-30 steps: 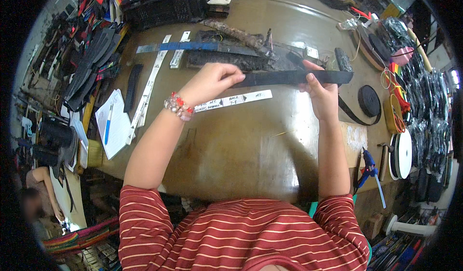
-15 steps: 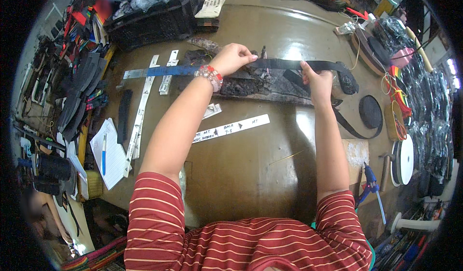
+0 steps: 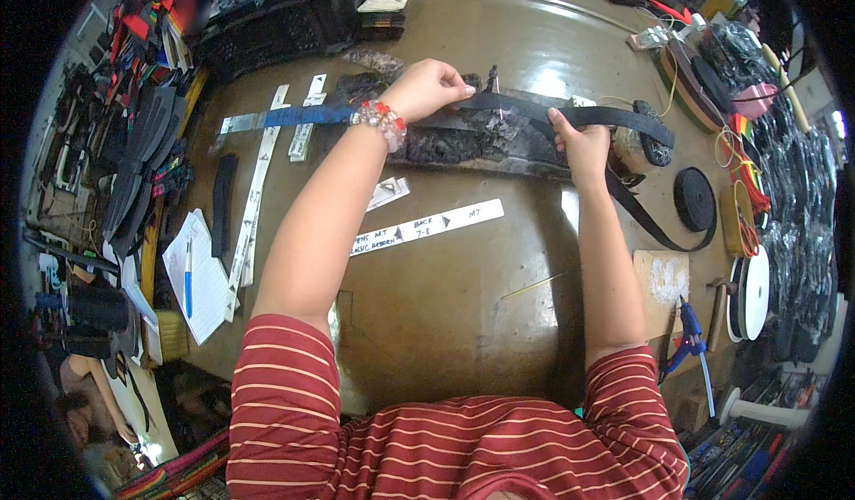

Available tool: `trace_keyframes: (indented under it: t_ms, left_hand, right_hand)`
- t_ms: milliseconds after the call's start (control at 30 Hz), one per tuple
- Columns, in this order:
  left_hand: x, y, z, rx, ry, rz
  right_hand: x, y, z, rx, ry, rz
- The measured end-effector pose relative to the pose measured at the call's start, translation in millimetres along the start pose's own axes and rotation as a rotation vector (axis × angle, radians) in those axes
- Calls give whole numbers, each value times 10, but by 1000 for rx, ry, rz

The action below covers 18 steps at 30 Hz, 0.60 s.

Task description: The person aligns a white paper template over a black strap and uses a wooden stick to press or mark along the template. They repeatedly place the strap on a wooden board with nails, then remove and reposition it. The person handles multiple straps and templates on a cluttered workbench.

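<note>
My left hand (image 3: 429, 90) is closed in a pinch at the left end of a black webbing strap (image 3: 628, 121). Farther right, my right hand (image 3: 583, 144) grips the same strap between thumb and fingers. Beyond that hand the strap loops over a dark, rounded object (image 3: 657, 135), then a length runs down toward a coiled black roll (image 3: 695, 199). Under the strap lies a dark, crusted jig-like bar (image 3: 436, 146) with a small upright post (image 3: 492, 80). A blue strip (image 3: 307, 115) extends from it leftward, passing beneath my left wrist.
White marked strips (image 3: 427, 226) lie on the brown table (image 3: 445, 322). Paper with a pen (image 3: 188, 277) is at left, below a black crate (image 3: 276, 41). A blue glue gun (image 3: 688, 335) and a white spool (image 3: 755, 292) stand at right. Plastic-wrapped bundles (image 3: 788, 188) line the right edge.
The strap stretch between my hands has dropped closer to the bar, and its part right of my right hand has swung outward. Both hands keep their grip. The whole view has shifted slightly.
</note>
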<state>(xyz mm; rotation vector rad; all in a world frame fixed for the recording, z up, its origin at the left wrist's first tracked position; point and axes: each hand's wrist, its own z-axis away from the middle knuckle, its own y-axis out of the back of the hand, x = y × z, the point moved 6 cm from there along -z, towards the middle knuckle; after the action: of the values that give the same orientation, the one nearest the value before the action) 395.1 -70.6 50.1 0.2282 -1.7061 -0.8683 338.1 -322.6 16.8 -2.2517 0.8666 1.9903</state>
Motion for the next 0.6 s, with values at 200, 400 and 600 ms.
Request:
trace_keyframes:
  t_ms: [200,400,600]
  left_hand:
    - [-83,-26,-25,10,-1,-18]
    - [38,88,117,147,-73,-127]
    - [817,943,1454,559,-33,-661]
  right_hand:
    - [109,-88,62,-6,12,18]
    - [37,-38,70,40,-6,42]
    - [-520,432,490,-43,185,-421]
